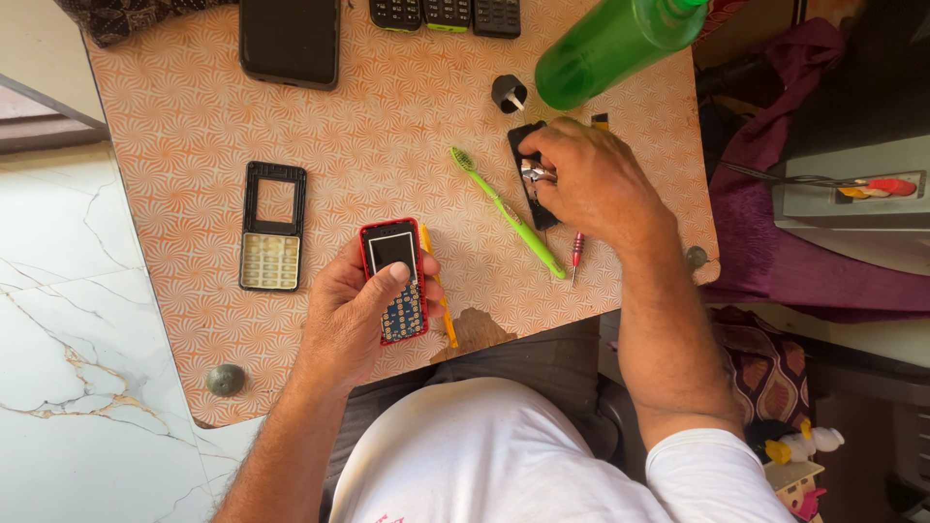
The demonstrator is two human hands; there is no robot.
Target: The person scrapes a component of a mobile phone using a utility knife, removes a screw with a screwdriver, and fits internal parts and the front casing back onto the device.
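My left hand [354,315] holds a small red phone body [395,281] with its screen and bare keypad board showing, thumb on its face. My right hand [586,179] rests on a black phone cover [523,145] lying on the orange patterned table [387,126], fingers closed on small metal tweezers [536,174]. A green toothbrush [506,211] lies between the two hands. A small red-handled screwdriver [577,254] lies just below my right hand. An orange stick tool [441,300] sits beside the red phone.
A black phone front frame with a pale keypad [272,227] lies at left. A dark smartphone [291,41] and three keypad phones [444,14] sit at the far edge. A green bottle [610,44] and a black plug adapter [508,92] stand near my right hand.
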